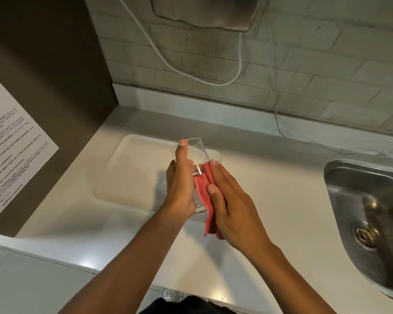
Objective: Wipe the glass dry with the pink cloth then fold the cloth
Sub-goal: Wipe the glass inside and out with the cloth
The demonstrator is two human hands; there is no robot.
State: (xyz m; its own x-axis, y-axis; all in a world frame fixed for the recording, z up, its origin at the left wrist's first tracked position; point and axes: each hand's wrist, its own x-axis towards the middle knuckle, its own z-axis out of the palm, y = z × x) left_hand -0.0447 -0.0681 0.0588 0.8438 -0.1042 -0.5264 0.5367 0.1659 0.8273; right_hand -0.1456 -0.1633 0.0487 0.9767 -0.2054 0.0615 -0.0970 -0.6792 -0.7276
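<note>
A clear drinking glass (196,152) is held tilted above the counter, its rim pointing away from me. My left hand (180,184) grips its left side, thumb stretched up toward the rim. My right hand (227,200) presses a pink cloth (204,189) flat against the glass's right side and base. The cloth's lower end hangs free below my right palm. The bottom of the glass is partly hidden by the cloth and both hands.
A white tray (127,173) lies on the white counter (281,177) under my hands. A steel sink (368,214) sits at the right. White cables (277,114) hang down the tiled wall. A dark panel with a printed notice (11,152) stands at the left.
</note>
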